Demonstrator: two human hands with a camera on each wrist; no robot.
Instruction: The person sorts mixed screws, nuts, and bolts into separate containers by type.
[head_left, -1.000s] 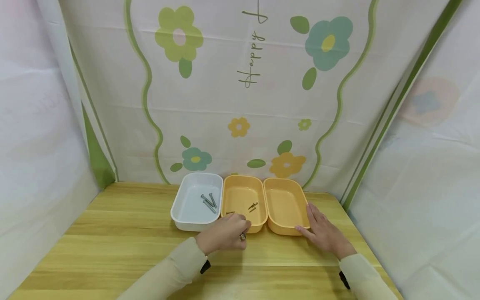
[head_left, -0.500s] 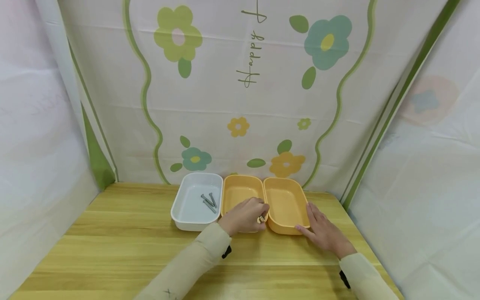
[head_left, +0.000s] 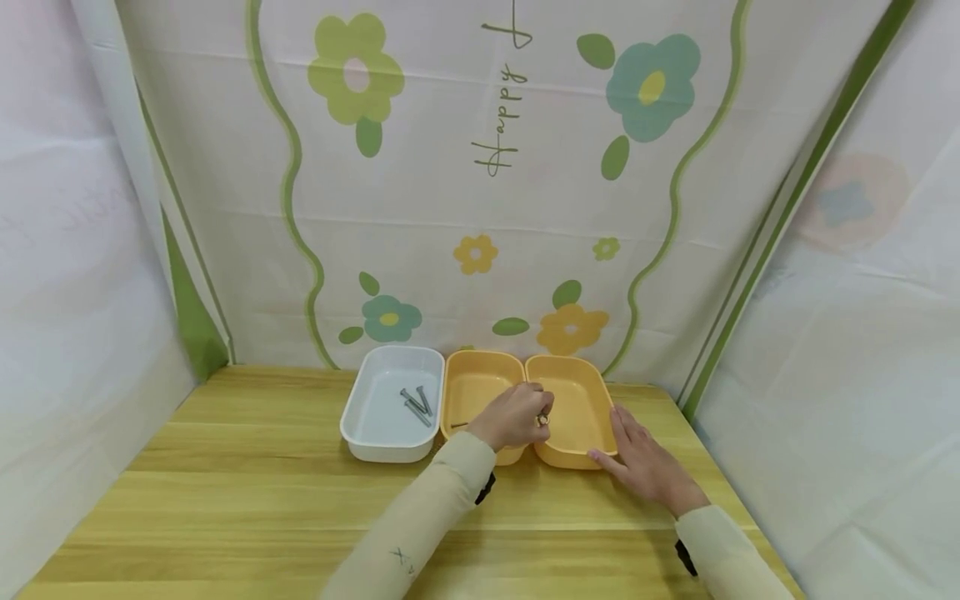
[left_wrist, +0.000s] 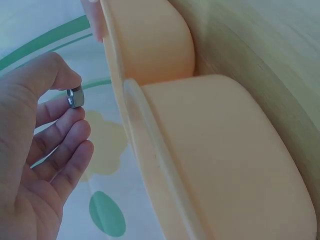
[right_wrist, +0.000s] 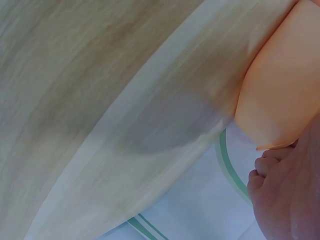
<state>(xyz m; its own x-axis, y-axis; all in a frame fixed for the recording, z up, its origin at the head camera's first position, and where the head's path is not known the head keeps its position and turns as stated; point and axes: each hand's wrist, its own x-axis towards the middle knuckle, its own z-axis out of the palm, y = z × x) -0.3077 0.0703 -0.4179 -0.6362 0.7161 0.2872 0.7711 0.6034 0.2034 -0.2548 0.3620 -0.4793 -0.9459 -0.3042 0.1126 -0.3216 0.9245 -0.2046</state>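
Note:
My left hand [head_left: 516,417] is over the edge where the middle yellow tray [head_left: 480,360] meets the right yellow tray [head_left: 573,367]. Between thumb and index finger it pinches a small hex nut [left_wrist: 75,97], also visible as a ring-shaped piece in the head view; the other fingers curl loosely. A brass-coloured screw [head_left: 459,425] lies in the middle tray, whose right part is hidden by the hand. My right hand [head_left: 648,462] rests at the right tray's near right corner, fingers along the outer wall and thumb at the near rim.
A white tray [head_left: 367,408] with several grey bolts [head_left: 416,405] stands left of the yellow ones, all in a row on the wooden table [head_left: 247,492]. Behind them hangs a flowered cloth [head_left: 420,208]; cloth walls rise at both sides.
My left hand, with the nut pinched, has moved right and slightly away from me, from the middle tray's near edge to the right tray's left edge. My right hand has stayed put.

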